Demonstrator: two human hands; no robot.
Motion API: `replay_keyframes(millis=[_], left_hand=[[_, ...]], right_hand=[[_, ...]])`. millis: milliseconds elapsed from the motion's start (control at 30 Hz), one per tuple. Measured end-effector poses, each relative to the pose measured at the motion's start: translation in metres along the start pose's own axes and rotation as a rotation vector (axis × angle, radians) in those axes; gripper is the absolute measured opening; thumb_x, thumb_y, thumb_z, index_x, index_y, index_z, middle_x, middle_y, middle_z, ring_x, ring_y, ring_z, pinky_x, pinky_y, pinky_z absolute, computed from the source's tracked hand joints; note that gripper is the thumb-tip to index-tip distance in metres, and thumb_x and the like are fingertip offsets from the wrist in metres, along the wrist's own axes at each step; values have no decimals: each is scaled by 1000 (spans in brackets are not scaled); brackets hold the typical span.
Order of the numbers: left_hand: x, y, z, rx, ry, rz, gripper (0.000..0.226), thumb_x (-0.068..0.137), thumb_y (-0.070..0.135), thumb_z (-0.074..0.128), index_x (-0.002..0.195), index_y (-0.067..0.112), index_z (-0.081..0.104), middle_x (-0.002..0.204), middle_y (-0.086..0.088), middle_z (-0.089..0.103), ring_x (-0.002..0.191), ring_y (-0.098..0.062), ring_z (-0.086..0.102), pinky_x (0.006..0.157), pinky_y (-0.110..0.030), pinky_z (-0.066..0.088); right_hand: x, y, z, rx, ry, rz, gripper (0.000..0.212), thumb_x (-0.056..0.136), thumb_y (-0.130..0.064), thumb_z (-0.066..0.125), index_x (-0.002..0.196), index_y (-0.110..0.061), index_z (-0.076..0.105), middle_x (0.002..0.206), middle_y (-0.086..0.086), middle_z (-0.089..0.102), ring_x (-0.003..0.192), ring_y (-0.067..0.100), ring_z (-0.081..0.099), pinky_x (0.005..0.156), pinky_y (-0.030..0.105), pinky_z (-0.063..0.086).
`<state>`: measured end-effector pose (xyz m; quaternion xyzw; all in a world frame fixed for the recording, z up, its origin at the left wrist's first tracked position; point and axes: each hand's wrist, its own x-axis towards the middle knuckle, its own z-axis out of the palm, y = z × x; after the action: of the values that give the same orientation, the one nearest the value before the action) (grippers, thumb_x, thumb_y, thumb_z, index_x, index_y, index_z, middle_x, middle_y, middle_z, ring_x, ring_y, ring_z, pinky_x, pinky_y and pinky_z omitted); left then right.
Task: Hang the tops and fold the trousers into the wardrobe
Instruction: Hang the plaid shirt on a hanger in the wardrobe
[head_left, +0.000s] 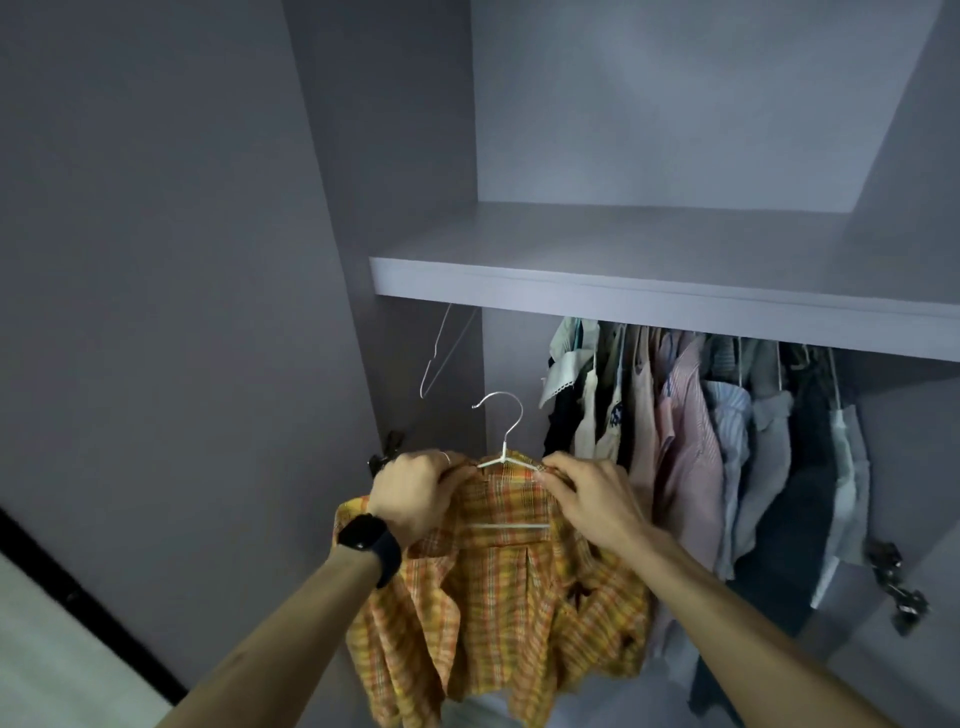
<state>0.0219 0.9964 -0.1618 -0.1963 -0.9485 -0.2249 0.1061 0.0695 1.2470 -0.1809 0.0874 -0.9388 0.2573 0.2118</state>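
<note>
An orange and yellow plaid shirt hangs on a white wire hanger in front of the open wardrobe. My left hand, with a black watch on its wrist, grips the shirt's left shoulder at the collar. My right hand pinches the right side of the collar where it lies over the hanger. The hanger's hook points up and is free in the air, below the shelf. The wardrobe rail itself is hidden behind the shelf's front edge.
Several tops hang in a row under the shelf to the right. An empty wire hanger dangles at the left end. The open door stands at the left, and metal hinges sit at the right.
</note>
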Motion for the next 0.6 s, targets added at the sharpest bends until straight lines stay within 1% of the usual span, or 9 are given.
replay_keyframes(millis=[100,167,233,367,400,433,500,567,600], left_hand=[[1,7,10,-54,96,-7,32,98,52,52,114,33,72,112,12,72,103,-14,65,84,-32,53],[0,10,18,-71,107,-24,35,98,53,51,116,32,71,112,12,71,103,-13,63,85,-30,51],[-1,17,26,-96,131,-61,38,97,56,49,118,32,70,115,12,70,105,-12,62,89,-30,50],[-4,26,27,-347,131,-109,63,89,74,41,134,34,59,125,16,61,116,-4,55,101,-26,47],[-3,21,25,-338,137,-98,61,92,71,39,137,34,56,127,17,59,119,-5,53,102,-26,44],[0,14,21,-261,137,-69,54,96,64,40,137,33,56,128,16,59,121,-7,52,103,-26,42],[9,2,17,-127,90,-4,37,101,49,47,128,30,64,124,12,64,117,-12,55,96,-24,42],[19,5,16,-148,57,14,28,100,42,54,118,27,69,117,10,66,109,-12,58,88,-21,44],[23,9,17,-167,62,22,26,100,41,56,116,25,69,115,9,65,107,-13,58,87,-23,45]], right_hand=[[1,-1,1,2,21,-9,17,98,-38,64,106,-26,72,61,-12,60,57,4,56,57,26,44],[0,1,1,-23,26,-11,17,98,-37,63,106,-25,71,69,-9,68,62,7,61,58,28,46],[-4,-1,0,-45,39,7,17,99,-37,62,107,-25,71,76,-6,72,69,15,67,61,33,49],[-7,-1,-6,-113,105,25,15,97,-35,66,104,-24,72,78,-5,74,70,19,69,59,30,44],[-8,0,-11,-112,106,44,16,97,-35,65,105,-24,72,80,-5,75,72,20,69,60,30,45],[-7,2,-16,-101,98,64,18,98,-36,64,107,-23,72,83,-4,75,75,21,70,63,33,47],[-6,3,-24,-91,84,77,21,100,-36,61,111,-22,72,86,-3,76,78,22,70,67,36,49],[-4,-2,-27,-109,68,73,22,100,-36,60,112,-21,72,86,-1,76,79,23,70,68,36,49],[-2,-4,-29,-116,70,84,23,100,-37,60,111,-21,72,85,0,76,79,23,70,68,35,49]])
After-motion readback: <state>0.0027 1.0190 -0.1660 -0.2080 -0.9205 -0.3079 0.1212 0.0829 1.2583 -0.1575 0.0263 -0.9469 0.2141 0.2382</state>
